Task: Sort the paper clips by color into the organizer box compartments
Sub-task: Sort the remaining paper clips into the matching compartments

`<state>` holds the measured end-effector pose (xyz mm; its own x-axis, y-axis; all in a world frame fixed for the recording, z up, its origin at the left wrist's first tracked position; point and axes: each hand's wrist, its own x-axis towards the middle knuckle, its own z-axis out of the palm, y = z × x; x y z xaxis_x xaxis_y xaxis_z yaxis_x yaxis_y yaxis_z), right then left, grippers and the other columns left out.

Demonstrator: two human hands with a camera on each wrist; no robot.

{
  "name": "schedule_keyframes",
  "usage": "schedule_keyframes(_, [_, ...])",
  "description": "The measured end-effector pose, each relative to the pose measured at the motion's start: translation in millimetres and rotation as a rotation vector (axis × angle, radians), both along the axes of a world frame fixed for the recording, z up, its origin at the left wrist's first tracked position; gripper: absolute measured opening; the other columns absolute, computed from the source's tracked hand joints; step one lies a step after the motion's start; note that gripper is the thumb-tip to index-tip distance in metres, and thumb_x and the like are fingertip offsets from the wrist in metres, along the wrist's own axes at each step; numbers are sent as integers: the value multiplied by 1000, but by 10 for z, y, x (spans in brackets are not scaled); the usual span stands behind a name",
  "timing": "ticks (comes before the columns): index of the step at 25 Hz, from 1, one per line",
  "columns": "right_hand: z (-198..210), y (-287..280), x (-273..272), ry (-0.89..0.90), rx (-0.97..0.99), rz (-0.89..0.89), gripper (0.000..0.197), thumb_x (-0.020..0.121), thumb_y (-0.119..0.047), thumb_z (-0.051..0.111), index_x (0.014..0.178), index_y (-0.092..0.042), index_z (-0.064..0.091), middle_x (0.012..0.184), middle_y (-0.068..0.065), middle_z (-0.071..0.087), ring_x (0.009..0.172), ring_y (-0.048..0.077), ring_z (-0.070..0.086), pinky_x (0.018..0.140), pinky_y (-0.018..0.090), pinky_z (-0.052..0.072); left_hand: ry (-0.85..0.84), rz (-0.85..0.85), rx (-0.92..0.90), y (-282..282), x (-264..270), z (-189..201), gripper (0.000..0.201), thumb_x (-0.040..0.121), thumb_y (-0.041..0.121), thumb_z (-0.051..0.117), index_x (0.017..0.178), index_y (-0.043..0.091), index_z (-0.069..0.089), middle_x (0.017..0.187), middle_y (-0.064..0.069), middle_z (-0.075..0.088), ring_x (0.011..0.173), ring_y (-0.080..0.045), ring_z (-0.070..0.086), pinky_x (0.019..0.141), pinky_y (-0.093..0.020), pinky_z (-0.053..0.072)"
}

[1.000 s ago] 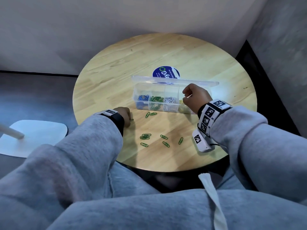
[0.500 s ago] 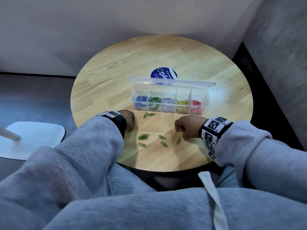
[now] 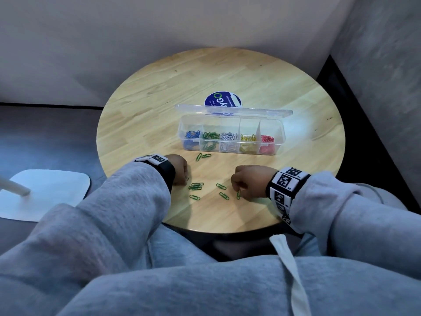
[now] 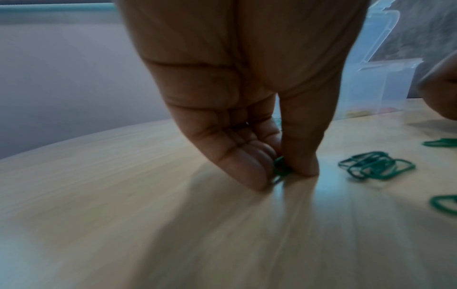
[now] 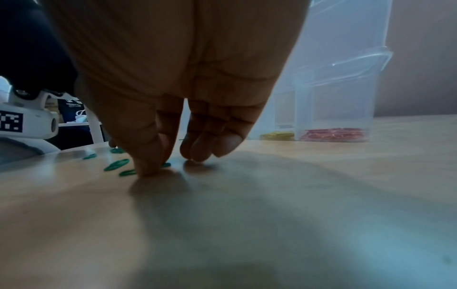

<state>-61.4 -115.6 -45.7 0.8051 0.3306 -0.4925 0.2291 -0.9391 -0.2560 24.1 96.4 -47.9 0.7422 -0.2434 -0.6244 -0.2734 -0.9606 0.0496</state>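
The clear organizer box [image 3: 280, 142] stands mid-table with its lid [image 3: 234, 110] raised; its compartments hold blue, green, white, yellow and red clips from left to right. Several green paper clips lie loose in front of it, including a small pile [image 3: 196, 186] [image 4: 375, 165] and a pair [image 3: 203, 156] by the box. My left hand [image 3: 183, 177] [image 4: 279, 170] pinches a green clip [image 4: 279, 166] between thumb and fingers against the tabletop. My right hand [image 3: 239, 190] [image 5: 158, 168], fingers curled, has thumb and forefinger tips down on another green clip [image 3: 238, 194] [image 5: 127, 173] lying flat.
The round wooden table [image 3: 159, 106] has its front edge just below my wrists. A blue round sticker [image 3: 222, 100] lies behind the box. A white flat base [image 3: 45, 192] sits on the floor at left. Walls close in behind and right.
My right hand has come back from the yellow compartment of the box down to the loose green clips at the front. My left hand has shifted slightly toward the pile.
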Motion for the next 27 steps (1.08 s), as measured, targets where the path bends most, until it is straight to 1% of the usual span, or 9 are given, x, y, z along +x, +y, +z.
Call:
schedule_keyframes(3, [4, 50, 4, 36, -39, 29, 5, 77, -19, 60, 78, -25, 59, 91, -8, 49, 84, 18, 54, 76, 35, 52, 20, -49, 17, -19, -29, 14, 8, 80, 21, 66, 78, 23, 59, 85, 1, 61, 79, -18, 53, 70, -24, 41])
schedule_keyframes(5, [4, 95, -25, 51, -34, 78, 3, 76, -20, 62, 76, -22, 60, 93, -6, 48, 88, 20, 56, 77, 37, 53, 35, -79, -42, -31, -49, 50, 12, 77, 22, 69, 72, 24, 59, 79, 5, 61, 73, -14, 53, 65, -22, 41])
schedule_keyframes(7, [-6, 147, -44, 27, 8, 103, 3, 76, -19, 64, 79, -18, 63, 99, -3, 48, 95, 21, 53, 81, 37, 51, 67, -123, -93, -76, -70, 78, 20, 75, 23, 74, 65, 25, 56, 73, 8, 58, 69, -10, 50, 57, -20, 37])
schedule_keyframes(10, [-48, 221, -12, -44, 32, 60, 24, 75, -24, 69, 95, -16, 58, 110, 1, 48, 102, 20, 48, 87, 34, 47, 94, -196, -61, -169, -124, 70, 26, 72, 22, 77, 63, 25, 53, 80, 5, 58, 76, -13, 51, 60, -23, 38])
schedule_keyframes(14, [-75, 278, 60, -56, 43, -80, 51, 75, -27, 70, 119, -16, 48, 120, 5, 47, 110, 24, 51, 93, 34, 45, 41, -197, -40, -180, -177, 48, 39, 66, 31, 82, 85, 23, 48, 95, 2, 56, 85, -19, 52, 71, -29, 42])
schedule_keyframes(17, [-52, 308, 119, -22, 42, -59, 44, 79, -21, 65, 122, -16, 52, 116, 4, 49, 103, 22, 53, 85, 29, 44, 13, -218, -3, -132, -199, 55, 62, 60, 38, 85, 102, 21, 43, 108, 0, 56, 92, -21, 54, 81, -35, 47])
schedule_keyframes(20, [-34, 337, 131, -16, 71, -61, 40, 81, -22, 65, 119, -17, 56, 101, -3, 42, 88, 16, 46, 78, 26, 41, 31, -272, 6, -141, -215, 56, 65, 60, 39, 85, 108, 20, 46, 110, 0, 55, 92, -20, 53, 82, -36, 48])
schedule_keyframes(24, [-39, 361, 132, -21, 81, -51, 37, 82, -26, 68, 116, -17, 58, 99, -5, 40, 86, 14, 44, 74, 24, 37, 36, -315, 25, -230, -214, 39, 49, 63, 35, 83, 92, 20, 46, 100, -1, 54, 88, -20, 51, 74, -32, 44])
schedule_keyframes(27, [-47, 349, 148, -29, 86, -46, 25, 84, -22, 65, 108, -15, 63, 97, -4, 42, 86, 14, 44, 73, 24, 35, 31, -303, 16, -273, -194, 20, 33, 70, 30, 79, 71, 24, 47, 91, 1, 56, 83, -18, 50, 68, -27, 40])
